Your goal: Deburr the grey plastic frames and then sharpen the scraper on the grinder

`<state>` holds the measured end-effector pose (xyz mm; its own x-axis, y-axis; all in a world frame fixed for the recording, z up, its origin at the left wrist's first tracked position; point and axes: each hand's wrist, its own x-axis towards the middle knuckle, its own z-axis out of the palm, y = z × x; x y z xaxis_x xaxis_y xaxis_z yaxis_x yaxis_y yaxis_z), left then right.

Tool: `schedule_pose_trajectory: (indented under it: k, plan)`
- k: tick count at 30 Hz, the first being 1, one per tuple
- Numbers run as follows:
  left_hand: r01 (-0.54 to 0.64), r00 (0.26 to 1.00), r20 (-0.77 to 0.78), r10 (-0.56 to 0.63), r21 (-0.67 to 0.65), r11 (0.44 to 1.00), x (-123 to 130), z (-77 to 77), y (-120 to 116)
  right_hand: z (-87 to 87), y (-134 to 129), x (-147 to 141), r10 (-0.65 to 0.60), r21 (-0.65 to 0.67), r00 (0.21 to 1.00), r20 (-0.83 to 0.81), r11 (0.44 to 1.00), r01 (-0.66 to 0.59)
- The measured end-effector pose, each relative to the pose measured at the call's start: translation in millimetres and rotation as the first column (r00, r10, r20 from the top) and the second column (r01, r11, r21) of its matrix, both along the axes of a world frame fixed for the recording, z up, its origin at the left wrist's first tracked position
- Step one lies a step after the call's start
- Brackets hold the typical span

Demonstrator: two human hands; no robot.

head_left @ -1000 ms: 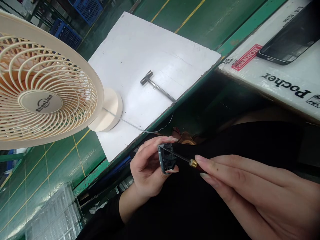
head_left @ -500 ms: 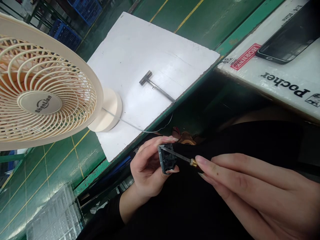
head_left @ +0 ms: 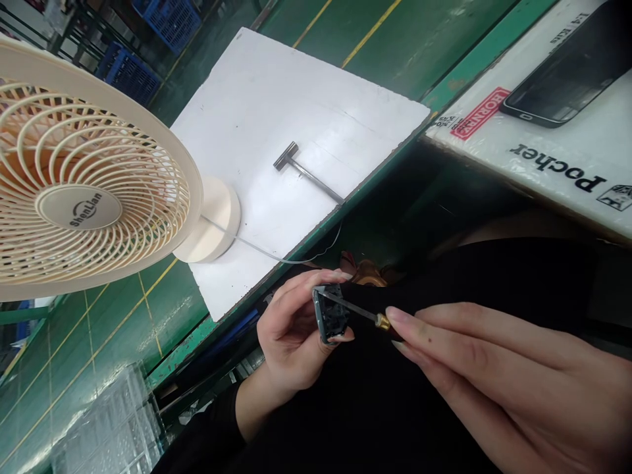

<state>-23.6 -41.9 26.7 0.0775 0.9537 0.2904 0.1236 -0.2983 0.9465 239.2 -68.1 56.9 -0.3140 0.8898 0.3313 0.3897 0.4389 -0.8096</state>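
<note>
A small dark part (head_left: 330, 315) is pinched between the thumb and fingers of my left hand (head_left: 293, 332), near the middle of the view. From the right, my right hand (head_left: 494, 368) holds a thin metal tool (head_left: 354, 307) by its brass-coloured end, between thumb and fingers. The tool's flat tip lies against the upper inside edge of the dark part. Most of the tool's handle is hidden behind my right fingers.
A cream fan (head_left: 99, 191) stands at the left on a white board (head_left: 257, 105), where a metal T-shaped tool (head_left: 311, 174) lies. A cable hangs over the board's edge. A phone (head_left: 563, 72) rests on a printed box (head_left: 538, 158). Clear plastic trays (head_left: 111, 421) are at lower left.
The view has shifted very slightly. Both hands, the dark part and the thin tool keep the same position.
</note>
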Motion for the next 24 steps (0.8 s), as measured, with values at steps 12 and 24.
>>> schedule_pose_trajectory:
  k: [12, 24]
  plan:
    - [0.023, 0.999, 0.048, -0.022, -0.010, 1.000, 0, -1.3, 0, 3.4, 5, -2, 0.057, -0.012, 0.998, -0.016, 0.998, -0.058]
    - [0.031, 0.999, 0.039, -0.029, -0.047, 0.998, -4, -1.5, -2, 4.5, 12, -6, 0.035, -0.175, 0.997, -0.066, 0.984, -0.046]
